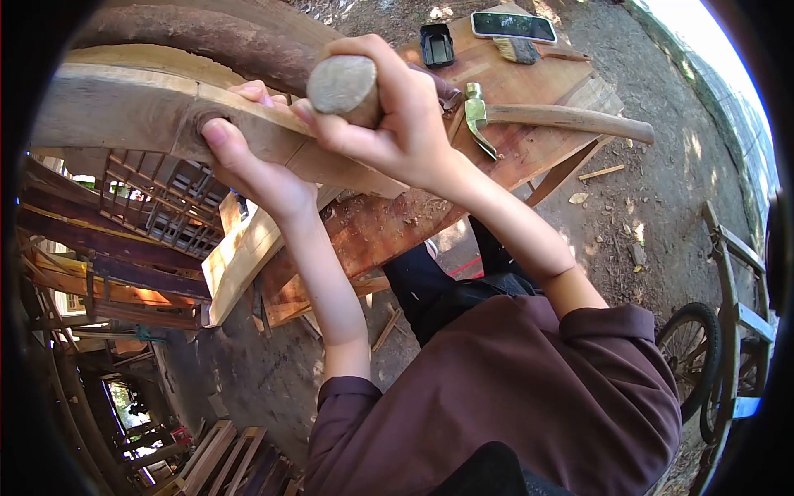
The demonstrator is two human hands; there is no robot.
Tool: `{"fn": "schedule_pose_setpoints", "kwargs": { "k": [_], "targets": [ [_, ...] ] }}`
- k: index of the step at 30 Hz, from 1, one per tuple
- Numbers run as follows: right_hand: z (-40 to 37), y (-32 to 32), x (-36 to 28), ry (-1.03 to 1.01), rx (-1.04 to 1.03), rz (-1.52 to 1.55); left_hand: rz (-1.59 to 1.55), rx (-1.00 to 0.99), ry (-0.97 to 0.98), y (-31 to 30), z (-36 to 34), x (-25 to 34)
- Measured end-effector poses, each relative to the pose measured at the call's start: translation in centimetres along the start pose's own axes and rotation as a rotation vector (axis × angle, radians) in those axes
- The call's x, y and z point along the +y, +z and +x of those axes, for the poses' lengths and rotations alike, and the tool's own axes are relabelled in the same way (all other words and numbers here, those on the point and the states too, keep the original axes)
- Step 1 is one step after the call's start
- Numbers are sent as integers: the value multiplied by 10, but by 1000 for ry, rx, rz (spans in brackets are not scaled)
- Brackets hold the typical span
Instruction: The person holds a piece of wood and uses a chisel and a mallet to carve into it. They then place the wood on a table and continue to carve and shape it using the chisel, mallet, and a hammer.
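My left hand (pixel 260 178) grips a long wooden board (pixel 124 107), its thumb pressed on the near face beside a dark knot and fingertips showing over the top edge. My right hand (pixel 405 124) is wrapped around a thick round wooden handle (pixel 341 84), whose blunt end faces me. Whatever is at the handle's other end is hidden behind the hand and board. To the right of my right hand, a claw hammer (pixel 562 118) lies on the wooden workbench (pixel 372 236).
On the bench's far side are a phone (pixel 514 27), a brush (pixel 517 51) and a small black open case (pixel 437 45). A rough log (pixel 198 37) lies behind the board. A pale curved timber (pixel 240 264) slants down at left. A bicycle wheel (pixel 691 355) stands at right.
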State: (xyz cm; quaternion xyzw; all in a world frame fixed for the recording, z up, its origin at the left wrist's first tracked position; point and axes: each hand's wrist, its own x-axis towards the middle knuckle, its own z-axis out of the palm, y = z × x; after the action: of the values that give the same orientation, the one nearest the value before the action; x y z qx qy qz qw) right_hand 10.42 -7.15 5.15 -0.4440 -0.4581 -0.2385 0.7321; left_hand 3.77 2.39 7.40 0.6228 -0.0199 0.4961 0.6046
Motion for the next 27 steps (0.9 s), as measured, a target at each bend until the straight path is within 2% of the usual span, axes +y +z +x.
{"fn": "schedule_pose_setpoints", "kwargs": {
  "k": [4, 7, 8, 11, 13, 16, 17, 19, 21, 22, 23, 25, 26, 27],
  "targets": [
    [11, -10, -11, -69, 102, 78, -20, 2, 7, 10, -4, 0],
    [-10, -4, 11, -31, -9, -68, -38, 10, 12, 10, -4, 1],
    [-20, -4, 19, 88, -60, -4, 5, -27, 42, 7, -3, -1],
    [-13, -14, 13, 49, 34, 23, 43, -57, 49, 7, -1, -3],
    [-3, -16, -5, 35, 81, 71, 71, 14, 58, 5, -3, -2],
    [-21, -6, 18, 25, -23, -52, 8, 28, 70, 4, -2, -3],
    [-29, -7, 24, 64, -24, -109, 11, 61, 84, 6, -2, -1],
    [-19, -11, 18, 119, 39, -32, 53, 5, 94, 3, -2, 0],
    [-7, -19, -2, 70, 82, -30, 37, 16, 76, 0, -4, 2],
    [1, -17, -11, 35, 156, 33, 11, 111, 99, 3, -3, 0],
    [7, -19, -25, 57, 136, 55, 12, 116, 98, 3, -4, -2],
    [20, -13, -30, -179, 250, 16, -56, 198, 77, 4, -4, -6],
    [18, -5, -22, -185, 258, 31, 67, 135, 145, -5, -3, -10],
    [14, 4, -14, -190, 266, 45, 64, 133, 144, -2, -4, -7]
  ]
}}
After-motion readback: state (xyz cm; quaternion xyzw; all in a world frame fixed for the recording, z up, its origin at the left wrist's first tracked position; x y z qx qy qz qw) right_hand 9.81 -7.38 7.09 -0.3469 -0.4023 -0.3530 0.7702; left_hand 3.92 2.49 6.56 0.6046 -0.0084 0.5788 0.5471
